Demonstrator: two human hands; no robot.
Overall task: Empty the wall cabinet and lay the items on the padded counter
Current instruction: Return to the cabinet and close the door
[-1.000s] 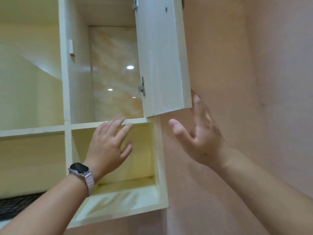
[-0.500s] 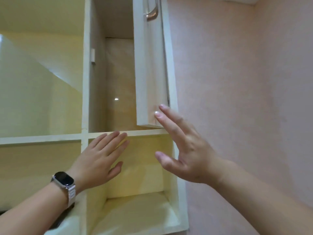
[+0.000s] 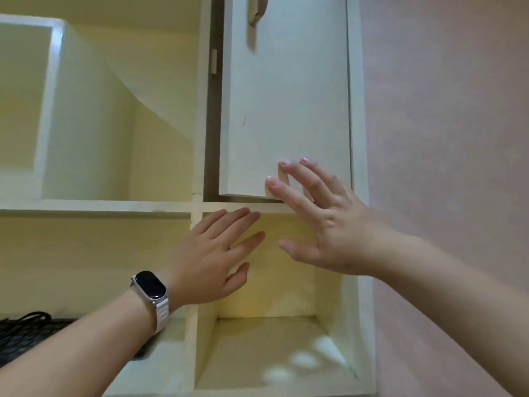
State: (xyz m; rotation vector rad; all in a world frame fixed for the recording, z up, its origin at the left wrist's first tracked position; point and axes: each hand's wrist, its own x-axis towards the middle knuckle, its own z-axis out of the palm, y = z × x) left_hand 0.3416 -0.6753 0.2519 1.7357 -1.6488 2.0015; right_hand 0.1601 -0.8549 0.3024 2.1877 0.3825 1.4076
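Note:
The pale wooden wall cabinet fills the view from below. Its upper right door stands almost closed, with a narrow dark gap along its left edge and a metal handle at the top. My right hand is flat, fingers apart, fingertips pressed on the door's lower right corner. My left hand, with a smartwatch on the wrist, hovers open in front of the lower right compartment, which shows nothing inside. No items are visible in any compartment.
A dark mesh object lies at the lower left, in the lower left compartment. A pink wall runs along the right of the cabinet. The upper left compartment is open-fronted.
The upper right door has swung from wide open to nearly closed, pushed by my right hand. My left hand stayed near the lower right compartment. The view shifted right.

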